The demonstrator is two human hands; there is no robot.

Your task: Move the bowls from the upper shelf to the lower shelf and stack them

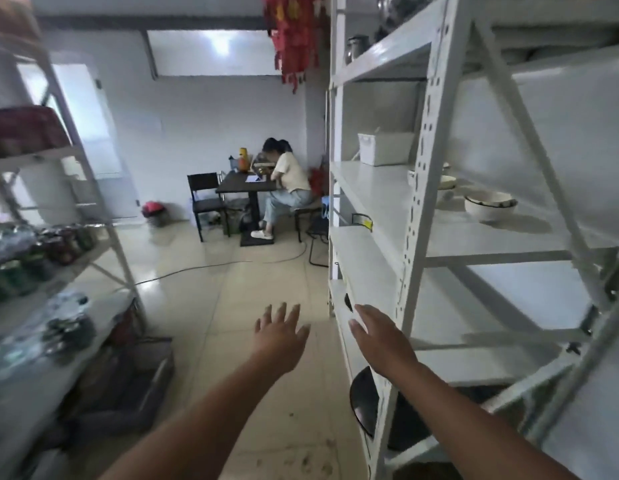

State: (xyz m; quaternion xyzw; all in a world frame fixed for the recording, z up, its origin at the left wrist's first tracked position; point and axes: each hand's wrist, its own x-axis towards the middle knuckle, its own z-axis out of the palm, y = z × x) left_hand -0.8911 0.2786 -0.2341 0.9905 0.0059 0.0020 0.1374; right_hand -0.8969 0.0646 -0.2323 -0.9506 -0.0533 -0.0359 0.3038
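A white bowl with a dark rim point(490, 204) sits on the middle shelf point(377, 192) of the white metal rack at right. More bowls point(446, 183) stand behind it, partly hidden by the rack's upright post. The shelf below point(367, 268) holds nothing that I can see. My left hand point(279, 336) reaches forward over the floor with its fingers spread, holding nothing. My right hand point(379, 332) stretches out flat near the front edge of a low shelf, also holding nothing. Both hands are well below the bowls.
A white plastic bin point(384, 148) stands farther back on the bowls' shelf. A dark round pan point(365, 403) sits on the bottom shelf. Another rack with cans and bags point(41, 251) lines the left side. People sit at a dark table point(245, 183) at the back; a cable crosses the tiled floor.
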